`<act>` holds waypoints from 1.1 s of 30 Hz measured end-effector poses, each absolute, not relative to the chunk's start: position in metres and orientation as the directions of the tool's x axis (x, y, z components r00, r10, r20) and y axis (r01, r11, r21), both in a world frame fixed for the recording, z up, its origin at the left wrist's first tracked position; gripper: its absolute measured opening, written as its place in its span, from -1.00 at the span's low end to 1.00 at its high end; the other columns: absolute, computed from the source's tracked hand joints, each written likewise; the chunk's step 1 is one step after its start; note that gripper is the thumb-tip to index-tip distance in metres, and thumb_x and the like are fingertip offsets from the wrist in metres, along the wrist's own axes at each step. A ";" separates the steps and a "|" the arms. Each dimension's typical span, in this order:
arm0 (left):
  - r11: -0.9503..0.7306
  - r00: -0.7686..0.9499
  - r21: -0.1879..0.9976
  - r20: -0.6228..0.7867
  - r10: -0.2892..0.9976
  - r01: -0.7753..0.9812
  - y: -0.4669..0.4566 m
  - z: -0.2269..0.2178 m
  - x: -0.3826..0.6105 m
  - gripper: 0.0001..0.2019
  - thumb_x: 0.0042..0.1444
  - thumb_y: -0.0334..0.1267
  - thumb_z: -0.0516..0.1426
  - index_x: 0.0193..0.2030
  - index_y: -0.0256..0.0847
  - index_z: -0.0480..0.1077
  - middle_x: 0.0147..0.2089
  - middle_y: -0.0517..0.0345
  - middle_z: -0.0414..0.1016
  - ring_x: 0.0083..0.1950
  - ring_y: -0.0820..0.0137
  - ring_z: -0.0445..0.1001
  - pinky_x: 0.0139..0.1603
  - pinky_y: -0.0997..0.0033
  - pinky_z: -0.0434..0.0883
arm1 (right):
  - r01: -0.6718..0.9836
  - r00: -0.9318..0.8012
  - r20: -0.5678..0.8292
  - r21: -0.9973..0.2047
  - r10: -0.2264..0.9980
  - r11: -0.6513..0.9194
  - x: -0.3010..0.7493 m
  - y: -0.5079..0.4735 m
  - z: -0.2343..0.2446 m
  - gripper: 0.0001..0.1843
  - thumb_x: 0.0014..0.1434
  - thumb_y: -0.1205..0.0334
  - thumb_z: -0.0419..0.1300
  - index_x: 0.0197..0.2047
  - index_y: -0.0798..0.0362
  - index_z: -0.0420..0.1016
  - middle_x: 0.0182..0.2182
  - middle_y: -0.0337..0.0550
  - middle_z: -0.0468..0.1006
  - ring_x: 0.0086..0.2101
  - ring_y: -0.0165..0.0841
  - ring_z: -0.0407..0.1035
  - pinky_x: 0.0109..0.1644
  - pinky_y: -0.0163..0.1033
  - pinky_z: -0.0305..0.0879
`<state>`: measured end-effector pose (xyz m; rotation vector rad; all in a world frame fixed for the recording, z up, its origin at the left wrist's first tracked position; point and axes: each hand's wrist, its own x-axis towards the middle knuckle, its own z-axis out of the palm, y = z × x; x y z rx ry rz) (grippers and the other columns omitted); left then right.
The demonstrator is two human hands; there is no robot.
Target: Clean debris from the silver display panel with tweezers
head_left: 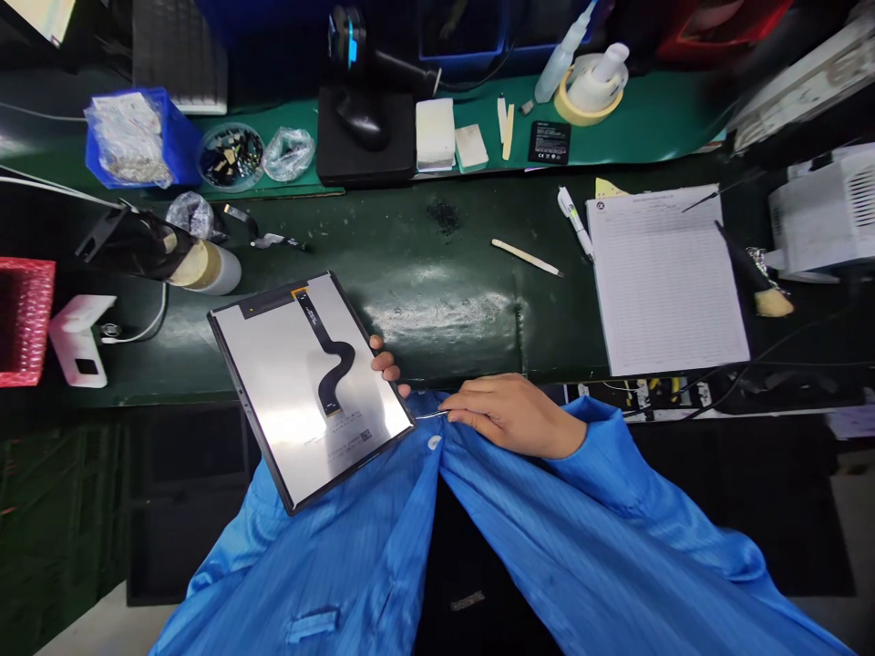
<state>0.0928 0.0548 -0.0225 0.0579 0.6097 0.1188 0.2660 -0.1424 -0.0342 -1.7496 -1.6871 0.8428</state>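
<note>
Two hands work around one display panel (273, 364), which is held up at the near edge of the table (410, 255), partly in front of the blue jacket (383, 519). Its shiny back faces up, and its long axis runs slanting, from far left to near right, toward the body. The left hand (386, 364) is nearer: its fingertips curl at the right edge of the panel, and the rest of it is hidden behind. The grip of the right hand (512, 415) pinches a thin metal tool (433, 415), and from this grip the panel lies to the left. The tool points at its near right corner; whether it touches, I cannot tell. The black flex cable (315, 323) on the back stays apart from the tool.
</note>
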 end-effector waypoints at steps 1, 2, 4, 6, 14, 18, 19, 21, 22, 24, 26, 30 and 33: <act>0.991 0.819 0.090 -0.558 0.132 -0.099 0.055 -0.023 0.093 -0.65 0.38 -0.04 -0.08 -0.03 -0.24 0.37 -0.25 0.08 0.41 -0.23 0.29 0.51 -0.06 0.08 0.58 | 0.629 0.017 -0.071 -0.774 0.997 -0.066 0.266 -0.142 -0.034 -0.73 0.47 0.12 0.12 0.04 -0.01 0.61 -0.18 -0.17 0.70 -0.24 -0.33 0.59 -0.14 -0.25 0.45; 0.990 0.822 0.090 -0.552 0.137 -0.105 0.055 -0.023 0.092 -0.63 0.38 -0.01 -0.08 -0.02 -0.25 0.37 -0.24 0.08 0.41 -0.22 0.29 0.51 -0.05 0.08 0.58 | 0.613 0.022 -0.086 -0.786 0.996 -0.082 0.265 -0.142 -0.033 -0.74 0.45 0.12 0.15 0.05 0.00 0.60 -0.18 -0.17 0.70 -0.25 -0.33 0.59 -0.15 -0.25 0.45; 0.988 0.817 0.094 -0.555 0.155 -0.124 0.054 -0.023 0.092 -0.61 0.38 0.01 -0.10 -0.02 -0.26 0.37 -0.25 0.07 0.41 -0.23 0.30 0.51 -0.07 0.09 0.58 | 0.598 0.020 -0.103 -0.796 0.994 -0.094 0.265 -0.142 -0.034 -0.76 0.42 0.11 0.20 0.04 0.00 0.59 -0.19 -0.18 0.70 -0.26 -0.33 0.59 -0.16 -0.26 0.46; 0.987 0.802 0.096 -0.575 0.161 -0.129 0.054 -0.023 0.094 -0.61 0.40 -0.02 -0.14 -0.05 -0.25 0.37 -0.27 0.08 0.40 -0.26 0.31 0.51 -0.11 0.10 0.58 | 0.612 0.015 -0.088 -0.787 0.996 -0.079 0.265 -0.142 -0.035 -0.78 0.43 0.12 0.18 0.00 -0.02 0.61 -0.19 -0.19 0.69 -0.24 -0.33 0.59 -0.13 -0.24 0.46; 0.987 0.767 0.107 -0.622 0.160 -0.120 0.053 -0.017 0.097 -0.62 0.41 -0.05 -0.17 -0.08 -0.23 0.37 -0.30 0.10 0.38 -0.29 0.32 0.48 -0.14 0.13 0.54 | 0.615 0.034 -0.077 -0.785 0.996 -0.081 0.265 -0.142 -0.037 -0.74 0.45 0.12 0.15 0.07 -0.03 0.60 -0.16 -0.18 0.71 -0.23 -0.33 0.60 -0.12 -0.25 0.47; 0.987 0.759 0.112 -0.631 0.161 -0.116 0.053 -0.018 0.098 -0.60 0.42 -0.06 -0.20 -0.08 -0.23 0.36 -0.31 0.11 0.36 -0.30 0.33 0.47 -0.15 0.13 0.52 | 0.614 0.014 -0.081 -0.786 0.997 -0.073 0.265 -0.142 -0.037 -0.76 0.44 0.12 0.17 0.02 -0.01 0.61 -0.17 -0.19 0.70 -0.23 -0.33 0.59 -0.12 -0.25 0.47; 0.987 0.759 0.113 -0.631 0.161 -0.115 0.053 -0.019 0.099 -0.62 0.41 -0.07 -0.19 -0.09 -0.23 0.36 -0.32 0.11 0.36 -0.31 0.33 0.46 -0.16 0.14 0.52 | 0.625 0.005 -0.071 -0.779 0.997 -0.058 0.265 -0.143 -0.037 -0.76 0.45 0.12 0.15 0.00 0.00 0.62 -0.18 -0.18 0.69 -0.23 -0.33 0.59 -0.12 -0.25 0.47; 0.988 0.761 0.115 -0.630 0.155 -0.106 0.053 -0.018 0.099 -0.68 0.39 -0.11 -0.14 -0.10 -0.21 0.36 -0.33 0.12 0.36 -0.32 0.33 0.46 -0.16 0.14 0.51 | 0.649 0.003 -0.060 -0.759 0.998 -0.047 0.264 -0.143 -0.037 -0.73 0.47 0.13 0.12 -0.01 0.01 0.63 -0.20 -0.17 0.69 -0.24 -0.32 0.59 -0.14 -0.24 0.46; 0.988 0.761 0.117 -0.630 0.155 -0.104 0.053 -0.017 0.100 -0.70 0.39 -0.13 -0.12 -0.10 -0.21 0.36 -0.32 0.12 0.37 -0.31 0.33 0.46 -0.16 0.15 0.51 | 0.658 0.004 -0.060 -0.752 0.998 -0.048 0.264 -0.143 -0.037 -0.72 0.48 0.13 0.10 -0.01 0.00 0.64 -0.21 -0.17 0.69 -0.25 -0.32 0.58 -0.15 -0.23 0.45; 0.988 0.761 0.122 -0.632 0.147 -0.090 0.054 -0.013 0.101 -0.73 0.38 -0.16 -0.11 -0.10 -0.21 0.36 -0.31 0.11 0.37 -0.30 0.32 0.46 -0.18 0.18 0.51 | 0.654 0.010 -0.072 -0.754 0.997 -0.061 0.264 -0.143 -0.037 -0.72 0.48 0.13 0.11 0.02 0.00 0.63 -0.22 -0.17 0.69 -0.25 -0.32 0.58 -0.15 -0.23 0.46; 0.988 0.756 0.125 -0.637 0.150 -0.091 0.054 -0.011 0.101 -0.71 0.40 -0.15 -0.13 -0.10 -0.21 0.35 -0.31 0.12 0.36 -0.30 0.33 0.46 -0.19 0.19 0.51 | 0.630 0.017 -0.088 -0.772 0.996 -0.079 0.264 -0.143 -0.036 -0.74 0.45 0.13 0.16 0.06 0.02 0.60 -0.19 -0.16 0.69 -0.24 -0.32 0.59 -0.14 -0.24 0.46; 0.989 0.765 0.124 -0.628 0.144 -0.084 0.054 -0.012 0.100 -0.65 0.44 -0.13 -0.19 -0.10 -0.22 0.35 -0.32 0.12 0.36 -0.32 0.34 0.47 -0.18 0.19 0.54 | 0.642 0.008 -0.075 -0.764 0.997 -0.063 0.265 -0.143 -0.036 -0.77 0.43 0.15 0.18 0.00 0.03 0.62 -0.19 -0.16 0.69 -0.23 -0.29 0.58 -0.14 -0.22 0.46; 0.988 0.764 0.126 -0.627 0.151 -0.092 0.054 -0.015 0.100 -0.58 0.46 -0.08 -0.25 -0.09 -0.22 0.35 -0.31 0.11 0.36 -0.31 0.34 0.48 -0.19 0.16 0.56 | 0.663 0.005 -0.060 -0.747 0.998 -0.048 0.265 -0.143 -0.036 -0.73 0.47 0.14 0.12 -0.01 0.01 0.64 -0.20 -0.17 0.69 -0.22 -0.29 0.58 -0.14 -0.21 0.45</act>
